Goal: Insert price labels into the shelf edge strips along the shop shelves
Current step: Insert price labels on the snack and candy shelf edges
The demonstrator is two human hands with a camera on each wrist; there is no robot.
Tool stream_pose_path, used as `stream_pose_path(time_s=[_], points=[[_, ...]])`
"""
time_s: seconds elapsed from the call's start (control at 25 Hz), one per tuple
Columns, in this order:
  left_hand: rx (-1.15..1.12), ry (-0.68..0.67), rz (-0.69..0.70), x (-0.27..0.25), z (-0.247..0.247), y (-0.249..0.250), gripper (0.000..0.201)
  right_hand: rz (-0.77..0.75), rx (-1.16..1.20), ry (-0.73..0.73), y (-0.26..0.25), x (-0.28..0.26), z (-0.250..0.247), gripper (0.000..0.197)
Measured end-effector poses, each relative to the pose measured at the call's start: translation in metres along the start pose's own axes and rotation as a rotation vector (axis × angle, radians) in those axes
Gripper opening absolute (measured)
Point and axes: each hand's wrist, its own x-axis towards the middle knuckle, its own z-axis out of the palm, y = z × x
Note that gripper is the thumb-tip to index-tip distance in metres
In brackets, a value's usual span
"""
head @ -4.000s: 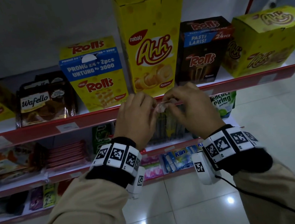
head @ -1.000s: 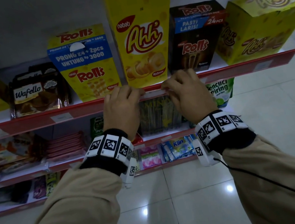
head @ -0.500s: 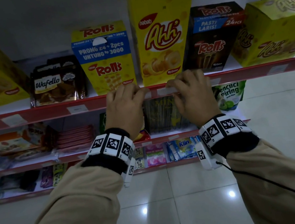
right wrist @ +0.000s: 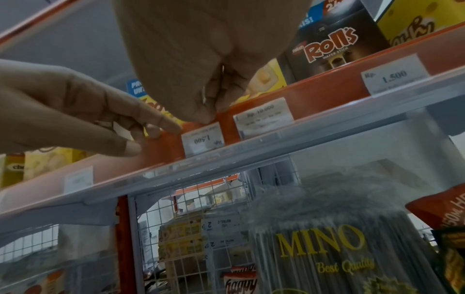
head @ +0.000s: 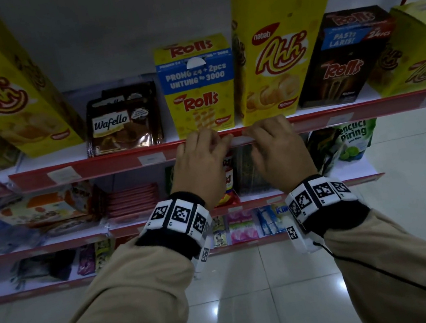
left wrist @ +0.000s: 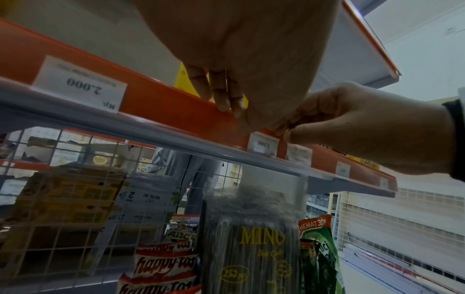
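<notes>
A white price label (right wrist: 202, 140) printed 1.500 sits upside down in the red shelf edge strip (head: 100, 167), below the yellow Rolls box. My right hand (head: 260, 133) pinches the label's top edge at the rim of the strip, fingers and thumb together (right wrist: 208, 116). Just left of the label, my left hand (head: 203, 142) lays its fingers over the strip's top edge (left wrist: 226, 103), index and thumb fairly straight against the red face (right wrist: 151, 137). Something white shows between the left fingers; I cannot tell what it is. From the head view the label (head: 237, 140) is only a sliver between the hands.
Other labels (head: 151, 159) sit along the same strip, one right beside mine (right wrist: 263, 117). Snack boxes (head: 280, 45) stand close behind the strip. Below hang a bag of sticks (right wrist: 322, 248) and crisp packets (left wrist: 163, 264). Tiled floor lies underneath.
Four seconds ago both hands held the label in front of the lower shelf; they rose to the strip. Over the last second they stayed there and the gap between them narrowed.
</notes>
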Motion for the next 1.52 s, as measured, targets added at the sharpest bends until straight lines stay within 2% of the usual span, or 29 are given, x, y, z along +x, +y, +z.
stream_pose_path(time_s=[0.12,0.36,0.68,0.92,1.12,1.28,1.36,1.52], points=[[-0.06,-0.031,-0.017,-0.002,0.003,0.0,0.062,-0.003,-0.053,-0.016,-0.004,0.002,0.001,0.028],[-0.083,-0.035,-0.005,-0.001,0.004,-0.005,0.057,0.032,-0.148,-0.057,-0.009,0.006,0.003,0.021],[-0.073,-0.045,-0.045,0.003,0.003,-0.002,0.05,0.041,-0.097,-0.02,-0.007,0.006,0.003,0.021],[-0.062,-0.041,-0.031,0.001,0.004,-0.004,0.048,0.1,-0.078,-0.1,-0.008,0.01,0.004,0.017],[-0.037,-0.098,-0.038,0.003,-0.002,-0.005,0.044,0.181,0.179,-0.06,-0.001,0.018,-0.001,0.009],[0.038,-0.058,-0.051,0.006,-0.01,-0.01,0.029,0.413,0.627,0.132,-0.008,0.017,-0.005,0.011],[-0.026,-0.037,-0.093,0.005,-0.011,-0.015,0.023,0.514,0.831,0.134,-0.015,0.016,-0.004,0.015],[-0.322,0.006,-0.157,-0.003,-0.008,-0.023,0.031,0.635,1.097,0.099,-0.032,0.014,0.001,0.014]])
